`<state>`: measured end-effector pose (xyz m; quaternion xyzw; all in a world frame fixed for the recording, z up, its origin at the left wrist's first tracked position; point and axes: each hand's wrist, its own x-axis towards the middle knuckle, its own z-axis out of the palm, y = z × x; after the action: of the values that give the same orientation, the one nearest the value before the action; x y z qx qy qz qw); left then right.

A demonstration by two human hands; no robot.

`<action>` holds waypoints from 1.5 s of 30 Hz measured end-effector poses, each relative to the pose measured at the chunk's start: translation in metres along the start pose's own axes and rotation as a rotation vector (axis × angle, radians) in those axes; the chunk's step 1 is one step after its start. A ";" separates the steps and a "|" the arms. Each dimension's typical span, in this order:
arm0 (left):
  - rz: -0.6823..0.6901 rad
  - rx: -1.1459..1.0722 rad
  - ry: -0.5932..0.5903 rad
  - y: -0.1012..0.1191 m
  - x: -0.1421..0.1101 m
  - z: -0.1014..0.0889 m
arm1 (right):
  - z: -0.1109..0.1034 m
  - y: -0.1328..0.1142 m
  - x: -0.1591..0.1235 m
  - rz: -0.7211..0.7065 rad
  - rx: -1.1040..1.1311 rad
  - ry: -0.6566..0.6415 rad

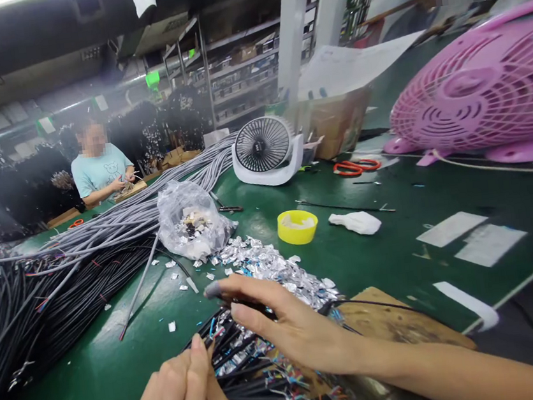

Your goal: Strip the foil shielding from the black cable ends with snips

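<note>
My left hand [182,392] is closed at the bottom centre, thumb and forefinger pinching the end of a black cable. Blue and red wire tips [212,328] stick out just past the pinch. To its right my right hand [290,325] is held with thumb and forefinger apart, and something grey covers the forefinger's tip. It holds nothing that I can see. Beneath both hands lies a bundle of black cables [255,397] with stripped, coloured wire ends [312,394]. Just beyond the right hand spreads a heap of silver foil scraps [266,261].
A clear plastic bag [192,221] of scraps, a yellow tape roll [298,233] and a white fan [265,152] stand beyond. Orange-handled scissors [356,167] and a pink fan [480,92] are at right. Grey cables [100,225] fill the left. A person [101,164] works across the table.
</note>
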<state>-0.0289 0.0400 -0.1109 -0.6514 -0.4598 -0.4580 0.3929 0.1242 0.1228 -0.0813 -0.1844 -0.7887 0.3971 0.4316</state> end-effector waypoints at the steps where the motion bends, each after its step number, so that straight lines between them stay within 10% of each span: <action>1: 0.000 0.008 0.006 0.000 -0.001 0.000 | 0.000 -0.001 0.000 -0.015 -0.015 -0.018; 27: -0.052 0.031 0.036 0.006 -0.002 0.002 | 0.002 0.002 -0.001 0.002 -0.039 -0.068; 45: -0.601 -0.470 -0.277 0.011 0.017 -0.008 | 0.001 0.002 -0.003 -0.160 -0.191 0.043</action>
<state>-0.0177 0.0338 -0.0936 -0.6157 -0.5610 -0.5531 0.0162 0.1251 0.1216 -0.0853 -0.1698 -0.8257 0.2806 0.4589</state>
